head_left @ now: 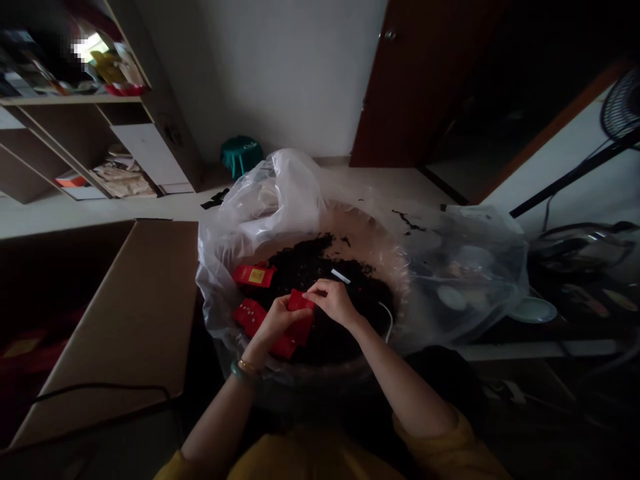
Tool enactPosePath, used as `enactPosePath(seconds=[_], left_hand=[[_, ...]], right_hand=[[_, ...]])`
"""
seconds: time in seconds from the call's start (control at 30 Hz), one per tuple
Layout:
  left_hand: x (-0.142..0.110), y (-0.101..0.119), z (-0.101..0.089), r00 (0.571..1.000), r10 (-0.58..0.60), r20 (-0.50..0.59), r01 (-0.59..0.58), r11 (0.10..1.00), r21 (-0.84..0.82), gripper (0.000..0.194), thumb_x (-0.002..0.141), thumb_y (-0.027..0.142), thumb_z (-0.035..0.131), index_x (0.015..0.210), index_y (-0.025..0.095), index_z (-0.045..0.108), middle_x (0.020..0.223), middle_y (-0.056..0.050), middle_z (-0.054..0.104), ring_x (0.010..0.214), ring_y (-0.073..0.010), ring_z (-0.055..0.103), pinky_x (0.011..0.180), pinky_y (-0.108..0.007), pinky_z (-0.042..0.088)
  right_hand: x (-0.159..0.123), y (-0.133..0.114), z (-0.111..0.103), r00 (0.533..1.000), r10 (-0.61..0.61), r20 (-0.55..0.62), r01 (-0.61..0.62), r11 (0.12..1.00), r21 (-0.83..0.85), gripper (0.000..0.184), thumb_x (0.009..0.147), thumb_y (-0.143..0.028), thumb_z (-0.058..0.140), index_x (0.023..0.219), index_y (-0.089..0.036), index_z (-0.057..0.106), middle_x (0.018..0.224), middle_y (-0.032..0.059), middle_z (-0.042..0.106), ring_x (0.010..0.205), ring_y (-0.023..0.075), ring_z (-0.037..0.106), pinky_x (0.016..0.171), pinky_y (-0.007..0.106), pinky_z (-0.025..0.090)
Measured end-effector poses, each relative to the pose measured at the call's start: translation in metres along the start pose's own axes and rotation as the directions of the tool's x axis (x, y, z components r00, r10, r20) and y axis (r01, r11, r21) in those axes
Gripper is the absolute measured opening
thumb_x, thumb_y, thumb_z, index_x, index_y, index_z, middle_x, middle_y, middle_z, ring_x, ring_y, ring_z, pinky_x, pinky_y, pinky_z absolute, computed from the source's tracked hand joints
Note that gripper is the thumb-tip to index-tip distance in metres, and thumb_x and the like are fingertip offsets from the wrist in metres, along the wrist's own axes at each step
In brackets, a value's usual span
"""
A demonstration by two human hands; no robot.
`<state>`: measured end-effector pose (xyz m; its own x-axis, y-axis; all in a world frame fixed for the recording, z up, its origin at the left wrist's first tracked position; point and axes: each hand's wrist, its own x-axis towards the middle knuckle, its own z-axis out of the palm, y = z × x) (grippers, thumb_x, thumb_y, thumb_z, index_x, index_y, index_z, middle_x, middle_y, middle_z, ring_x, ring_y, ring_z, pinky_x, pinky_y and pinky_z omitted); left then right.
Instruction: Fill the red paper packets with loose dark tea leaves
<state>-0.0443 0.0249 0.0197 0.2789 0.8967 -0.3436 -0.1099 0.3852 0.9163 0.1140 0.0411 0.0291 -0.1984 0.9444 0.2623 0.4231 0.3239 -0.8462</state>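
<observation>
My left hand is closed around a small red packet, with the thumb across its front. The fingers of my right hand pinch the packet's top edge. Both hands are over a wide round basin lined with clear plastic and holding a heap of dark, loose, leaf-like material. A red packet with a gold label lies at the basin's left side. More red packaging with pale dots rests just below it, partly hidden by my left hand.
A white strip and a thin white curved handle or cord lie in the basin. An open cardboard box with red things inside stands left. Plastic sheeting spreads right, near a dish. Shelves, a green bin and a door are behind.
</observation>
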Motion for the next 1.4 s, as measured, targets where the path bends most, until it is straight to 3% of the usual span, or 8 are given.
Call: enactPosePath(seconds=[0.17, 0.3, 0.4, 0.7, 0.93, 1.13, 1.3, 1.4], left_hand=[[0.003, -0.007, -0.001, 0.998, -0.034, -0.046, 0.033, 0.999, -0.023, 0.044, 0.045, 0.042, 0.087, 0.07, 0.011, 0.068, 0.057, -0.001, 0.066, 0.045, -0.0101, 0.055, 0.047, -0.02, 0.041], [0.005, -0.007, 0.0, 0.997, -0.024, -0.075, 0.022, 0.999, -0.026, 0.044, 0.045, 0.043, 0.087, 0.069, 0.011, 0.068, 0.061, -0.004, 0.069, 0.048, -0.0126, 0.059, 0.05, -0.022, 0.045], [0.006, -0.006, 0.002, 0.997, -0.023, -0.073, 0.021, 0.999, -0.028, 0.044, 0.045, 0.042, 0.087, 0.07, 0.011, 0.068, 0.063, -0.005, 0.07, 0.049, -0.013, 0.06, 0.051, -0.023, 0.045], [0.011, -0.008, -0.002, 0.999, -0.015, -0.03, 0.016, 0.998, 0.058, 0.046, 0.044, 0.041, 0.088, 0.071, 0.01, 0.069, 0.062, -0.004, 0.069, 0.05, -0.0127, 0.058, 0.051, -0.023, 0.044], [0.012, -0.006, 0.0, 0.999, -0.017, -0.041, 0.02, 0.998, 0.063, 0.041, 0.042, 0.036, 0.088, 0.068, 0.01, 0.069, 0.056, 0.0, 0.065, 0.047, -0.0094, 0.054, 0.049, -0.021, 0.04], [0.014, -0.009, -0.001, 0.998, 0.001, -0.059, 0.005, 0.995, 0.096, 0.04, 0.044, 0.037, 0.087, 0.068, 0.01, 0.069, 0.057, -0.001, 0.066, 0.048, -0.01, 0.054, 0.048, -0.021, 0.039], [0.017, -0.011, 0.003, 0.998, 0.03, -0.05, -0.024, 0.994, 0.111, 0.039, 0.049, 0.037, 0.085, 0.075, 0.01, 0.072, 0.063, -0.003, 0.069, 0.052, -0.0115, 0.057, 0.051, -0.023, 0.043], [0.018, -0.011, 0.005, 0.996, 0.079, -0.045, -0.073, 0.989, 0.128, 0.037, 0.049, 0.035, 0.085, 0.073, 0.011, 0.073, 0.063, -0.002, 0.069, 0.052, -0.011, 0.056, 0.052, -0.022, 0.044]], right_hand=[[0.001, 0.019, -0.021, 0.998, 0.029, -0.06, -0.045, 0.956, -0.289, 0.018, 0.087, -0.033, 0.057, 0.088, -0.02, 0.07, 0.086, 0.0055, 0.07, 0.082, 0.0182, 0.063, 0.076, 0.028, 0.047], [-0.008, 0.049, -0.047, 0.962, 0.244, -0.121, -0.252, 0.626, -0.738, 0.058, 0.079, -0.039, 0.068, 0.129, -0.016, 0.051, 0.116, 0.0177, 0.063, 0.108, 0.0316, 0.056, 0.086, 0.042, 0.043], [-0.015, 0.066, -0.052, 0.941, 0.334, -0.06, -0.24, 0.53, -0.814, 0.057, 0.081, -0.038, 0.066, 0.132, -0.018, 0.049, 0.114, 0.0174, 0.062, 0.104, 0.0309, 0.058, 0.083, 0.04, 0.043], [-0.002, 0.101, -0.056, 0.92, 0.369, -0.131, -0.367, 0.695, -0.618, 0.061, 0.067, -0.04, 0.077, 0.119, -0.014, 0.059, 0.112, 0.018, 0.062, 0.107, 0.0314, 0.058, 0.088, 0.038, 0.044], [0.0, 0.101, -0.062, 0.919, 0.382, -0.101, -0.372, 0.748, -0.55, 0.04, 0.064, -0.033, 0.079, 0.098, -0.016, 0.066, 0.1, 0.0113, 0.068, 0.095, 0.0264, 0.064, 0.083, 0.037, 0.048], [0.0, 0.074, -0.071, 0.973, 0.216, -0.08, -0.228, 0.947, -0.225, 0.047, 0.067, -0.028, 0.077, 0.11, -0.017, 0.063, 0.11, 0.0101, 0.068, 0.101, 0.0225, 0.063, 0.09, 0.036, 0.048], [-0.006, 0.028, -0.061, 0.977, 0.128, 0.168, -0.1, 0.982, -0.162, 0.048, 0.065, -0.032, 0.08, 0.11, -0.021, 0.067, 0.105, 0.0071, 0.069, 0.095, 0.0221, 0.065, 0.086, 0.036, 0.05], [-0.01, 0.011, -0.046, 0.976, 0.131, 0.175, -0.096, 0.976, -0.197, 0.041, 0.066, -0.031, 0.08, 0.105, -0.021, 0.07, 0.099, 0.0058, 0.07, 0.089, 0.0211, 0.066, 0.082, 0.034, 0.051]])
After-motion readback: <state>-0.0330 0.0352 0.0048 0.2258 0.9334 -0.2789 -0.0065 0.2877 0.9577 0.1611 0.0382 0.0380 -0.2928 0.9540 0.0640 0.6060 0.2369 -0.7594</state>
